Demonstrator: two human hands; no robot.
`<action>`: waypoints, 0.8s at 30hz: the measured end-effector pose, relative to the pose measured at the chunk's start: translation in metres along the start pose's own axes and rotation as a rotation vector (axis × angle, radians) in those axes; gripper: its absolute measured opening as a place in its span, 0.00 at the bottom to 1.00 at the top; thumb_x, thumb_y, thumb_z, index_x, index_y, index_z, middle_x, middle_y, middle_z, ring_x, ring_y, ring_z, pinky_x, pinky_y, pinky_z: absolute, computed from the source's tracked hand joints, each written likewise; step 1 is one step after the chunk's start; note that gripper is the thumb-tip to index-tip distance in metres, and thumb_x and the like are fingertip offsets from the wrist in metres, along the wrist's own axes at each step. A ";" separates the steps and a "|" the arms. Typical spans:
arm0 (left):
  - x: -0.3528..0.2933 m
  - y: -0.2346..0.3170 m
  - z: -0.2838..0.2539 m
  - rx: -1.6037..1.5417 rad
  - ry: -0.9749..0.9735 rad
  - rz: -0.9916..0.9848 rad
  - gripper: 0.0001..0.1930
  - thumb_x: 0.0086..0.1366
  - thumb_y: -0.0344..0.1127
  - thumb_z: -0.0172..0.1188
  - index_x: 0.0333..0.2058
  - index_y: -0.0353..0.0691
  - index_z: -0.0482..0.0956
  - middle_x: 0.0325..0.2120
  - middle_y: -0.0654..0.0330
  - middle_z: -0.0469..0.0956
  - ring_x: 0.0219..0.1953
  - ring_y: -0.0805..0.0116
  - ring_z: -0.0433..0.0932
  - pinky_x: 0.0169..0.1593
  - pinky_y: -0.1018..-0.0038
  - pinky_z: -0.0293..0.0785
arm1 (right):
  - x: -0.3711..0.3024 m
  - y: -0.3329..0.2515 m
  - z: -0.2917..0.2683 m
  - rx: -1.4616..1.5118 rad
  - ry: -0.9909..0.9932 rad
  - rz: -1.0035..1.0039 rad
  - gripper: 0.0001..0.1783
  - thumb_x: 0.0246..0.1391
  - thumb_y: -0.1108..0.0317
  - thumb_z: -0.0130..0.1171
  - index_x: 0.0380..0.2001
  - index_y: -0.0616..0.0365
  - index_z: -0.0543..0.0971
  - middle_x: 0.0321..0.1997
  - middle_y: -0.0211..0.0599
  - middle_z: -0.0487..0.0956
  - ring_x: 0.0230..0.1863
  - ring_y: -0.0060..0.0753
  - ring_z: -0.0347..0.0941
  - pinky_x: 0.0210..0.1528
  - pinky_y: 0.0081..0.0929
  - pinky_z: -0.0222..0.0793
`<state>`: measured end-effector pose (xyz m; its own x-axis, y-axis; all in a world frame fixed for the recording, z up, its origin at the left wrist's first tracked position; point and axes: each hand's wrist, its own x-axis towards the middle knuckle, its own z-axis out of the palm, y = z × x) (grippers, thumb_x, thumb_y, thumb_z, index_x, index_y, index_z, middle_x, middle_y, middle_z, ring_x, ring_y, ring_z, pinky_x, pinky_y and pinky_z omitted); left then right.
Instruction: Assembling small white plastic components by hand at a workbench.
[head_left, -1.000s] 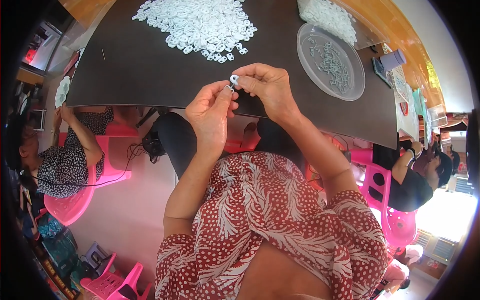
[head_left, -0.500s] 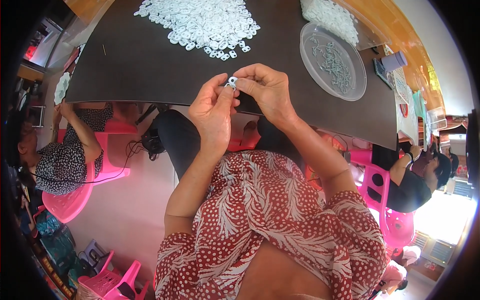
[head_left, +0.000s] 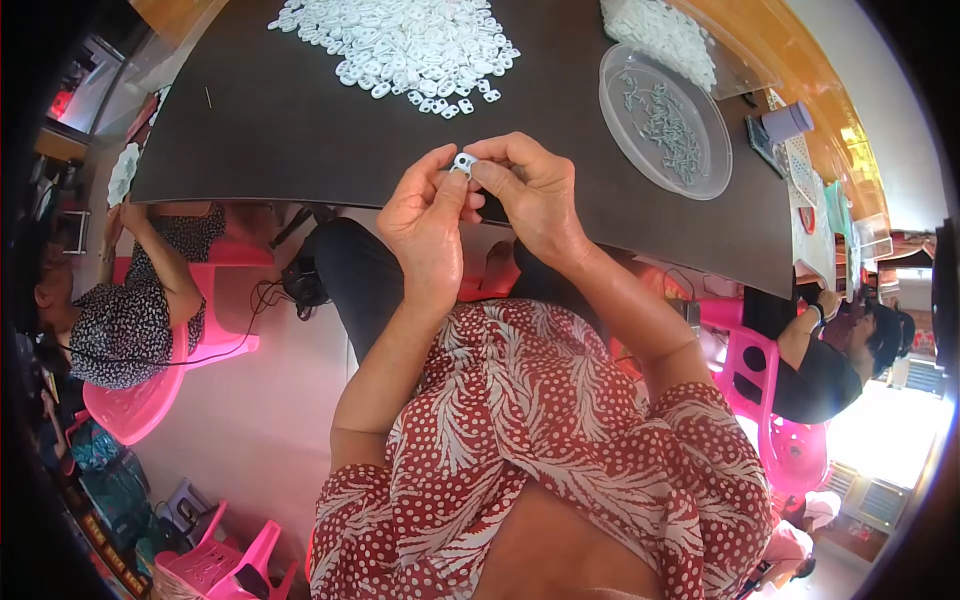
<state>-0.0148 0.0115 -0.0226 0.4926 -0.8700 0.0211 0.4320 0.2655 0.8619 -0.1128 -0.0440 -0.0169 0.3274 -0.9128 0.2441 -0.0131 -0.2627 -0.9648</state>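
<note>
And here both the left hand [head_left: 425, 225] and right hand [head_left: 535, 200] pinch tight, fingertips closed on a small white piece [head_left: 464, 160], over the dark table [head_left: 270, 150] near its front edge! White heap [head_left: 415, 50] on the table's far side, round clear tray [head_left: 714, 165] toward its right.

My head-worn fisheye camera looks steeply down from close above my shirt [head_left: 570, 420], facing forward over my left hand [head_left: 425, 238] and right hand [head_left: 540, 203] to the table [head_left: 270, 140], whose edge bows in the wide view.
</note>
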 end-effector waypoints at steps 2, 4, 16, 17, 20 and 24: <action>0.000 0.000 0.000 -0.031 -0.002 0.005 0.12 0.62 0.23 0.53 0.44 0.28 0.73 0.25 0.61 0.76 0.23 0.78 0.73 0.26 0.84 0.70 | -0.002 -0.006 0.000 0.036 -0.020 0.049 0.07 0.47 0.79 0.57 0.32 0.61 0.78 0.25 0.32 0.72 0.24 0.20 0.69 0.29 0.21 0.67; 0.001 -0.001 -0.002 -0.047 -0.015 0.007 0.12 0.62 0.23 0.53 0.44 0.28 0.73 0.24 0.61 0.76 0.23 0.78 0.73 0.26 0.83 0.70 | -0.003 -0.004 -0.002 0.007 -0.037 0.013 0.08 0.45 0.79 0.58 0.32 0.61 0.78 0.25 0.32 0.72 0.25 0.21 0.69 0.29 0.22 0.66; 0.003 0.007 0.004 -0.116 0.076 -0.064 0.11 0.62 0.22 0.52 0.43 0.27 0.74 0.28 0.58 0.77 0.27 0.77 0.75 0.30 0.81 0.73 | 0.001 -0.013 -0.002 -0.423 -0.022 -0.361 0.12 0.38 0.76 0.60 0.32 0.60 0.77 0.26 0.35 0.73 0.30 0.36 0.68 0.32 0.30 0.65; 0.003 0.007 0.005 -0.122 0.077 -0.069 0.11 0.62 0.22 0.52 0.43 0.27 0.74 0.29 0.57 0.78 0.27 0.77 0.75 0.31 0.81 0.74 | 0.001 -0.011 -0.002 -0.445 -0.011 -0.397 0.12 0.38 0.76 0.60 0.32 0.60 0.77 0.26 0.35 0.73 0.30 0.37 0.68 0.32 0.30 0.65; 0.002 0.006 0.004 -0.129 0.071 -0.069 0.11 0.62 0.22 0.52 0.43 0.26 0.74 0.30 0.57 0.78 0.28 0.76 0.75 0.31 0.81 0.73 | 0.000 -0.009 -0.002 -0.439 -0.002 -0.409 0.12 0.38 0.75 0.60 0.32 0.61 0.78 0.27 0.36 0.74 0.30 0.38 0.68 0.33 0.31 0.65; 0.002 0.005 0.001 -0.135 0.021 -0.056 0.11 0.62 0.22 0.52 0.43 0.26 0.74 0.31 0.56 0.78 0.28 0.76 0.75 0.32 0.81 0.73 | 0.000 -0.011 -0.005 -0.454 -0.025 -0.404 0.12 0.38 0.75 0.60 0.31 0.61 0.78 0.27 0.36 0.75 0.30 0.38 0.68 0.33 0.31 0.65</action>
<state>-0.0122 0.0105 -0.0175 0.4800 -0.8765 -0.0370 0.5566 0.2717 0.7851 -0.1172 -0.0430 -0.0062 0.4127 -0.7067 0.5747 -0.2828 -0.6992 -0.6567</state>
